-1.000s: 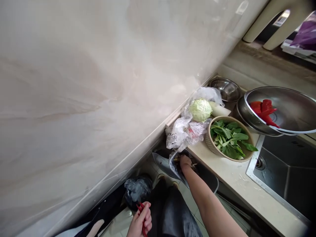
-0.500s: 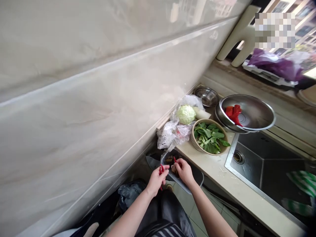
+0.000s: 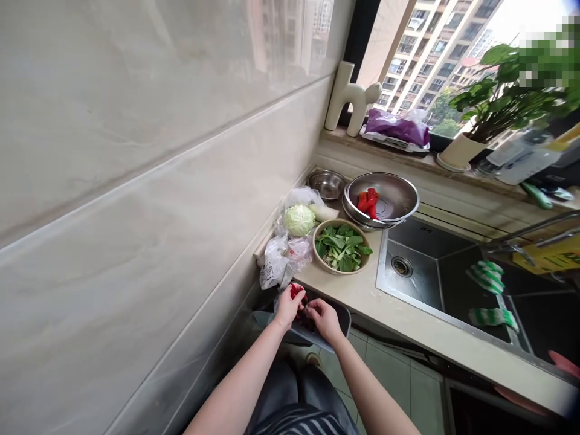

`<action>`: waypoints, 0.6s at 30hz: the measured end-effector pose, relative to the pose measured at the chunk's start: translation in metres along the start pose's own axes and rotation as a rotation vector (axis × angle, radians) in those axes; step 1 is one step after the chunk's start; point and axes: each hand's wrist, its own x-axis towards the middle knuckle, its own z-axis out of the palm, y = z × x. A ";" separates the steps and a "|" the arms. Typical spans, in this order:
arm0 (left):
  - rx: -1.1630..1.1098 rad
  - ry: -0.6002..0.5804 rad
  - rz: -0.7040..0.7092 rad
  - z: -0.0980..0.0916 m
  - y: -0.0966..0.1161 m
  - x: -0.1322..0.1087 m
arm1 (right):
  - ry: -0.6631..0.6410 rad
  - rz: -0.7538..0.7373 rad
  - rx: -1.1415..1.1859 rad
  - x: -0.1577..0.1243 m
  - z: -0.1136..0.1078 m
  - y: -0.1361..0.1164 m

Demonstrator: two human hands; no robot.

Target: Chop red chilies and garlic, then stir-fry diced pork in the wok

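Low in the middle of the frame, the left hand point(image 3: 287, 306) pinches a small red chilli pepper point(image 3: 296, 292) over a dark plastic-lined bin point(image 3: 338, 318). The right hand point(image 3: 322, 316) curls just beside it, fingertips at the same pepper. Above them sits a round bowl of green leaves point(image 3: 342, 246).

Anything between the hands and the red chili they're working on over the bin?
Nothing visible. The left hand already grips the red chili, and the right hand is right beside it at the chili's lower end, both over the lined bin below the counter edge. Whether the right fingers actually touch the chili is too small to tell.
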 end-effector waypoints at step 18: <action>-0.192 -0.091 -0.332 -0.032 -0.007 -0.026 | -0.107 -0.220 -0.389 -0.030 0.015 -0.027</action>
